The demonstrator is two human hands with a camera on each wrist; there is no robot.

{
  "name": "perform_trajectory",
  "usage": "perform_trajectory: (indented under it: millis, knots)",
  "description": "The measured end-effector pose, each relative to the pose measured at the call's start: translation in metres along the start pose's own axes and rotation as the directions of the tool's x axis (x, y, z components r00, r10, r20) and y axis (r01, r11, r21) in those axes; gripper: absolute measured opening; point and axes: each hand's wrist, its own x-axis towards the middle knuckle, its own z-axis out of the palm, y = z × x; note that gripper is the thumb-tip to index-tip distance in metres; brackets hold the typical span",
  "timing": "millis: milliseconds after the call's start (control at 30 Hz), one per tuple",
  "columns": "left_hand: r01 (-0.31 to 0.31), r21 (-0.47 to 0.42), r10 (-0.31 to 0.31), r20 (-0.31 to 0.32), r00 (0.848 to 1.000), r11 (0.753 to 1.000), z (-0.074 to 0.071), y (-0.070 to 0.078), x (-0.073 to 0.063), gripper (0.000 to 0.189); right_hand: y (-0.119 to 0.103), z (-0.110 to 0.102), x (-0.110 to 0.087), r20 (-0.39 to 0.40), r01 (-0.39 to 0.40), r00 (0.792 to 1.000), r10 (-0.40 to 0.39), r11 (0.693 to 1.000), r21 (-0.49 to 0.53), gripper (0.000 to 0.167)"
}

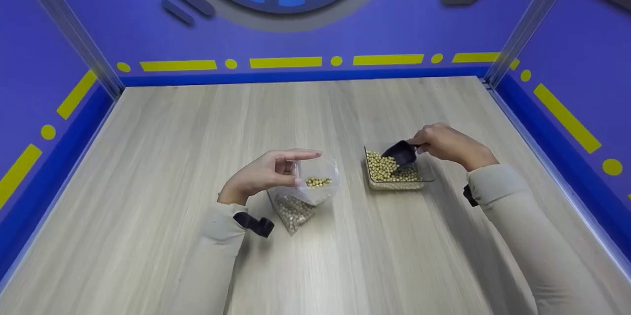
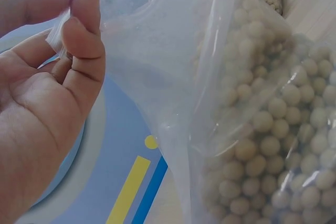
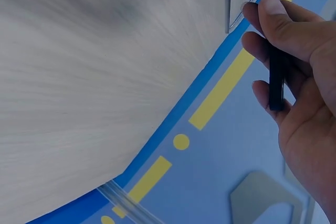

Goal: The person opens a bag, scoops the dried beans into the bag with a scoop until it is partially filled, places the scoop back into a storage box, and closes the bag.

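My left hand pinches the rim of a clear plastic bag, its mouth held apart. Round, pale yellow beans, probably soybeans, fill the lower part of the bag. To the right stands a clear rectangular container with more of the same beans in it. My right hand grips the handle of a black scoop, thumb on top and fingers curled round it, as the right wrist view shows. The scoop's bowl is tilted down among the beans in the container.
The wooden table is enclosed by a blue-purple back wall and side walls with yellow markings. Metal posts stand at the back corners. A black wrist strap sits on the left sleeve.
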Motion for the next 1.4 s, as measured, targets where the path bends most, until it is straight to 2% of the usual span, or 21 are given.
perform_trajectory:
  millis: [333,567,833,967,1100,1300,1400]
  knots:
    - [-0.006,-0.010,0.006,0.010,1.000,1.000,0.000,-0.002,0.003,0.060,0.004,0.012,0.001,-0.020,0.003,1.000,-0.001,0.997,0.081,0.034]
    - [-0.020,0.016,0.020,0.009,1.000,1.000,0.000,-0.002,0.004,0.060,0.007,0.022,0.001,-0.052,0.031,0.998,-0.023,0.988,0.152,0.035]
    - [-0.016,0.026,0.016,-0.005,1.000,1.000,0.001,-0.003,0.004,0.059,0.007,0.029,-0.002,-0.007,-0.029,0.999,0.031,0.973,0.229,0.037]
    - [-0.007,0.029,0.008,-0.016,1.000,1.000,0.001,-0.004,0.004,0.059,0.005,0.030,-0.001,-0.002,-0.030,0.999,0.032,0.968,0.248,0.038]
    - [-0.006,0.028,0.006,-0.020,1.000,1.000,0.001,-0.005,0.004,0.059,0.003,0.032,0.001,-0.008,0.000,1.000,0.002,0.966,0.258,0.038]
    - [-0.021,0.004,0.021,-0.006,1.000,1.000,0.001,-0.006,0.004,0.059,0.003,0.034,0.001,-0.022,0.019,1.000,-0.014,0.971,0.239,0.036]
    - [-0.026,-0.001,0.026,0.002,1.000,1.000,0.001,-0.007,0.005,0.059,0.002,0.035,0.000,-0.008,0.002,1.000,0.000,0.970,0.243,0.034]
